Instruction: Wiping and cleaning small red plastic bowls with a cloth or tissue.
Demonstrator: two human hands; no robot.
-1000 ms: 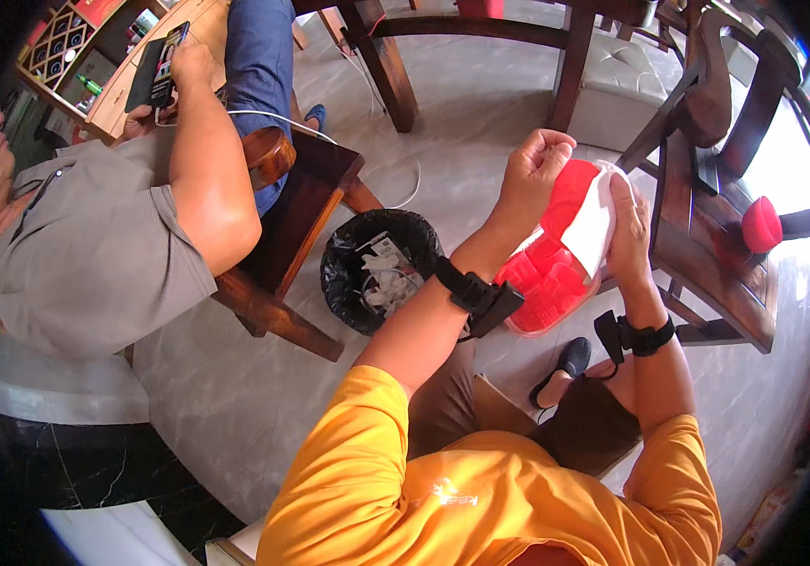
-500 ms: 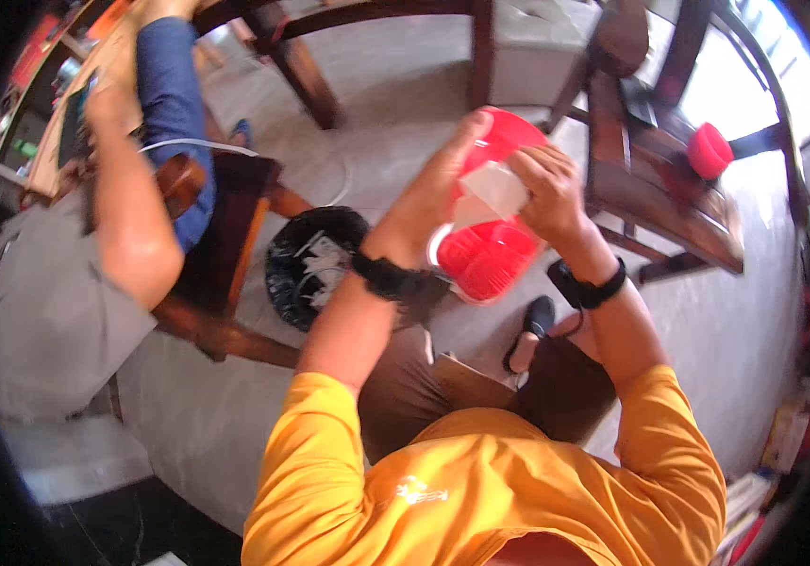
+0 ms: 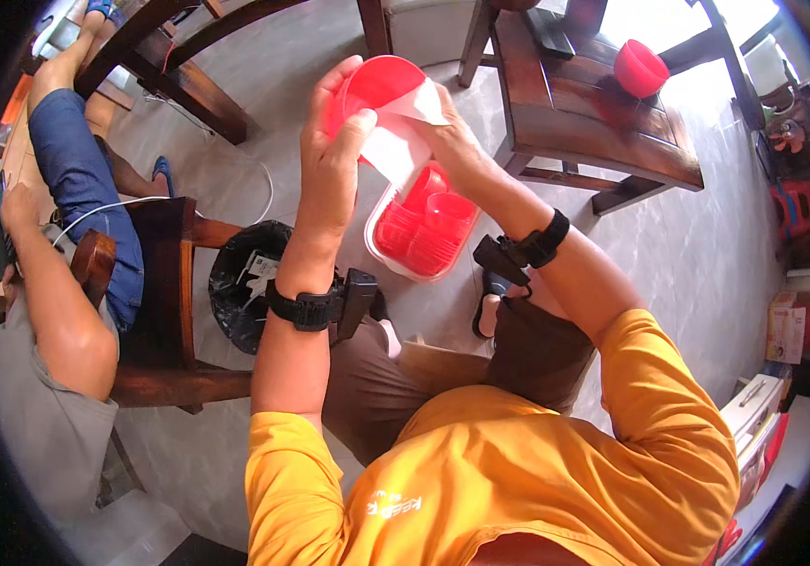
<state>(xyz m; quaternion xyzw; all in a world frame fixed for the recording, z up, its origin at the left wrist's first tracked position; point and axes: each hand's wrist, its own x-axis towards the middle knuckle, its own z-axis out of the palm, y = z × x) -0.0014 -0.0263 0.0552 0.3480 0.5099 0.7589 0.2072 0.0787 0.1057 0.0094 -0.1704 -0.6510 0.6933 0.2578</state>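
Observation:
My left hand (image 3: 332, 156) grips a red bowl (image 3: 381, 80) by its side, with the thumb at the rim and the opening tilted toward me. A white sheet (image 3: 395, 151), like paper or thin cloth, lies against the bowl's rim. My right hand (image 3: 457, 140) pinches this sheet at its right edge; part of its fingers is hidden behind it. Below my hands is a white-rimmed tub (image 3: 374, 247) holding several clear red ribbed cups (image 3: 424, 226). The sheet covers the tub's far end.
At the right stands a wooden chair (image 3: 603, 132) with another red bowl (image 3: 641, 68) on its seat. A black-lined bin (image 3: 230, 302) sits left of my legs. Beside it, a person in a grey shirt (image 3: 46, 377) sits on a wooden chair (image 3: 164, 274). A white cable (image 3: 263, 193) crosses the floor.
The view has shifted, so the chair and bin appear farther left. My right hand has moved from over the bowl to the sheet's right edge, and the cups below are more exposed.

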